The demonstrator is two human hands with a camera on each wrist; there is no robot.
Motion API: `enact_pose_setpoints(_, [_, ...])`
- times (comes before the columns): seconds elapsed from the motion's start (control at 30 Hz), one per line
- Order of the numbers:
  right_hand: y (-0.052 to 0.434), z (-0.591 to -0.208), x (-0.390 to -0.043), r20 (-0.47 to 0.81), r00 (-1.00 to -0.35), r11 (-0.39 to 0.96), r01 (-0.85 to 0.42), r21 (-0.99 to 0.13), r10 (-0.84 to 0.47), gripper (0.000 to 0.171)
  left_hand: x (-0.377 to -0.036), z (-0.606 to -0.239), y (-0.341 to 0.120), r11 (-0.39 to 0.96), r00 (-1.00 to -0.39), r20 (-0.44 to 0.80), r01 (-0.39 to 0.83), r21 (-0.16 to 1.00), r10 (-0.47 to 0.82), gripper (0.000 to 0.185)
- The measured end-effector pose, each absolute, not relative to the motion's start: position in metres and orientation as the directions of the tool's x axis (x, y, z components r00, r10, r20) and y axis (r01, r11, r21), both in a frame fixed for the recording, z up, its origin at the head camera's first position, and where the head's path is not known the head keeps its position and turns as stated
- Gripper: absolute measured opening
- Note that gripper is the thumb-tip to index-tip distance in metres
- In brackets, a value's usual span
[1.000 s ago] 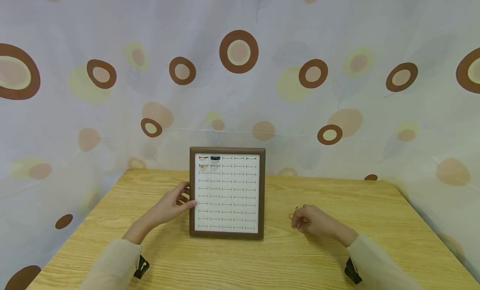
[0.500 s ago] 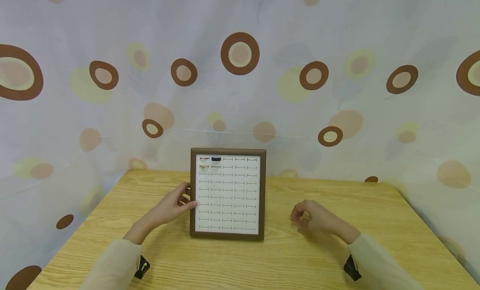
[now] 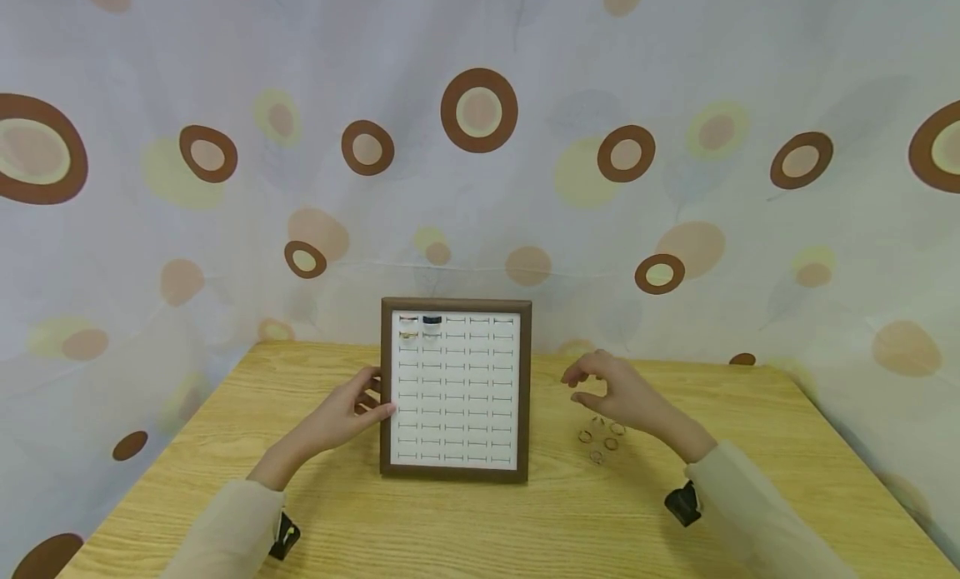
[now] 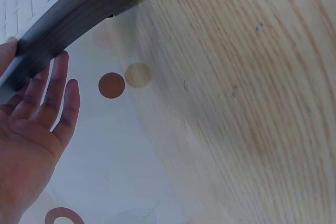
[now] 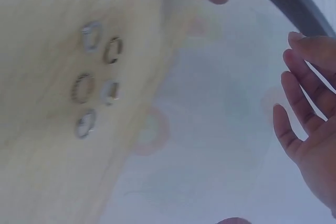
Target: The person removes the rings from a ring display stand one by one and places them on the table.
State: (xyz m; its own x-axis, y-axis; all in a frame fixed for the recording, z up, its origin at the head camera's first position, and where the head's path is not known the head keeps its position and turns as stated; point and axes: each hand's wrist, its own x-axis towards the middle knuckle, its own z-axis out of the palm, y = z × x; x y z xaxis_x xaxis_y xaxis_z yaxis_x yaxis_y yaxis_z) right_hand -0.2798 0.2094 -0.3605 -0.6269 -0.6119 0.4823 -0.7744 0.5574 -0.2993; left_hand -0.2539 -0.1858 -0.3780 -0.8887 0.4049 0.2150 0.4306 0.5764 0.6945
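light wood-grain table, w/ a pale curtain printed in brown, tan & yellow circles hung behind and round both sides. a brown-framed ring display board stands propped near the table's middle, white face w/ rows of slots; a few rings sit in the top-left slots, rest of the slots look bare.

head view alone gives the whole layout: board in centre, loose rings lying on the wood just right of it. right wrist view shows those rings close up, five of them, thin metal bands in a loose cluster, none touching the hand. left wrist view shows only the board's dark frame edge and the table grain; no rings there.

left hand rests against the board's left frame edge, fingers fairly straight, thumb on the front side, steadying not clutching. right hand is lifted above the table, between board and ring cluster, fingers spread & slightly bent, palm down; right wrist view shows fingers apart. can't make out anything held in it. both forearms in beige sleeves, dark straps at the wrists.
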Motion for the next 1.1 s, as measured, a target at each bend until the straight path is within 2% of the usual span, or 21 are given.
enact_pose_setpoints(0.13, [0.198,-0.347,-0.284,0.561,-0.57,0.521,-0.811,-0.267,-0.601,0.027,-0.258,-0.384,-0.188,0.584,-0.89,0.217,0.431,0.688,0.401,0.049])
enact_pose_setpoints(0.33, [0.18,-0.329,-0.288,0.604,-0.539,0.507,-0.827,-0.244,-0.588,0.025,-0.27,-0.4,-0.196,0.579,-0.89,0.218,0.43,0.693,0.4,0.053])
enact_pose_setpoints(0.67, [0.141,-0.311,-0.291,0.641,-0.476,0.45,-0.866,-0.221,-0.602,0.018,-0.272,-0.401,-0.197,0.572,-0.888,0.216,0.43,0.698,0.405,0.054])
enact_pose_setpoints(1.1, [0.088,-0.303,-0.295,0.642,-0.483,0.475,-0.856,-0.203,-0.596,0.019,-0.272,-0.401,-0.197,0.553,-0.883,0.225,0.439,0.708,0.412,0.054])
